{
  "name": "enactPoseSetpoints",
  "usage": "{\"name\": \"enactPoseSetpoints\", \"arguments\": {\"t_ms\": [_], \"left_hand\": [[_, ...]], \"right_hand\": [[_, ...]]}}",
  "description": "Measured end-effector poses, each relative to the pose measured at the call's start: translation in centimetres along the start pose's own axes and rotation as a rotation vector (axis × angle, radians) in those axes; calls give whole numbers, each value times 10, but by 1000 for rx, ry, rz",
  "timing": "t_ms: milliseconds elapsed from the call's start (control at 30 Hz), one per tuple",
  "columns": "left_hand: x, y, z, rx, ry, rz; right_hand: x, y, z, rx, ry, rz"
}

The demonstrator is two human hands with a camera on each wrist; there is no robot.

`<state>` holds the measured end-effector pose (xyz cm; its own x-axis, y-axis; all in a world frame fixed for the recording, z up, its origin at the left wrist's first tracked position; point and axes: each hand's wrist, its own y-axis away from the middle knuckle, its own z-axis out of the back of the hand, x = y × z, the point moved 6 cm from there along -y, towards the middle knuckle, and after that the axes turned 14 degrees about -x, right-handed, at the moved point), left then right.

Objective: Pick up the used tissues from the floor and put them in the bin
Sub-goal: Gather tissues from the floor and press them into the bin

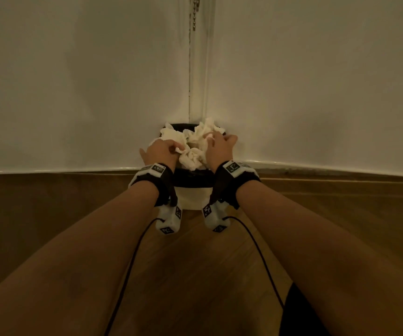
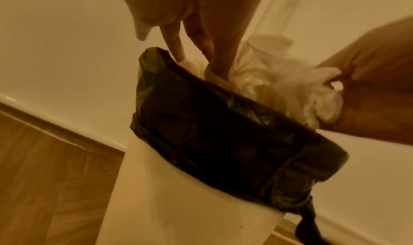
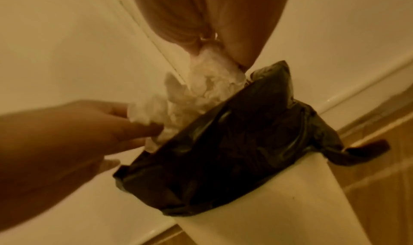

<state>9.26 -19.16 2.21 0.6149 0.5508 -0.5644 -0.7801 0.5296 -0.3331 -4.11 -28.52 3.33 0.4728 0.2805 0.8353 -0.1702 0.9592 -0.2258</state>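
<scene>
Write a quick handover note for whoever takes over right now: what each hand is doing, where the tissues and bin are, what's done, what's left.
Left hand: fingers in the tissues, holding a wad at the bin's mouth.
Right hand: pinching tissue above the rim.
Bin: white, with a black liner, standing in the wall corner on the wood floor.
Done: tissues are at the bin; none visible on the floor.
Left: push the pile below the rim, let go.
</scene>
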Motion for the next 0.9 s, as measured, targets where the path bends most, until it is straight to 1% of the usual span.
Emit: {"name": "enactPoseSetpoints", "arguments": {"t_ms": [33, 100, 167, 200, 267, 300, 367, 400, 433, 500, 533, 567, 600, 667, 767, 833, 900], "left_hand": [[2, 0, -5, 10, -50, 13], [5, 2, -16, 37, -74, 31], [6, 5, -22, 82, -111, 11], [5, 6, -25, 111, -171, -39], [0, 9, -29, 155, -328, -213], [-3, 12, -30, 179, -358, -280], [-11, 17, -31, 230, -339, -357], [-15, 19, -30, 241, -304, -384], [-18, 20, -29, 252, -254, -376], [-16, 19, -27, 287, -167, -272], [-13, 17, -27, 287, -143, -222], [-10, 16, -27, 268, -128, -195], [-8, 15, -27, 253, -121, -184], [-7, 14, -28, 255, -146, -200], [-7, 9, -35, 322, -266, -196], [-9, 9, -38, 305, -337, -222], [-7, 11, -45, 288, -351, -171]], "right_hand": [[1, 1, 1, -17, -3, 44], [-2, 2, 0, 21, 43, 123], [-10, 4, 2, 36, 219, 188], [-14, 3, 5, 17, 339, 210], [-16, 4, 7, 2, 554, 294], [-15, 4, 6, 16, 592, 329], [-11, 6, 4, 42, 536, 315], [-9, 10, 2, 70, 501, 281], [-5, 14, -3, 101, 472, 277], [0, 25, -14, 190, 488, 313], [2, 29, -16, 233, 499, 310], [3, 32, -18, 257, 516, 358], [3, 33, -21, 268, 526, 388], [-1, 31, -22, 293, 563, 376], [-3, 24, -23, 292, 622, 409], [-4, 17, -22, 255, 642, 398], [-4, 11, -23, 211, 679, 401]]}}
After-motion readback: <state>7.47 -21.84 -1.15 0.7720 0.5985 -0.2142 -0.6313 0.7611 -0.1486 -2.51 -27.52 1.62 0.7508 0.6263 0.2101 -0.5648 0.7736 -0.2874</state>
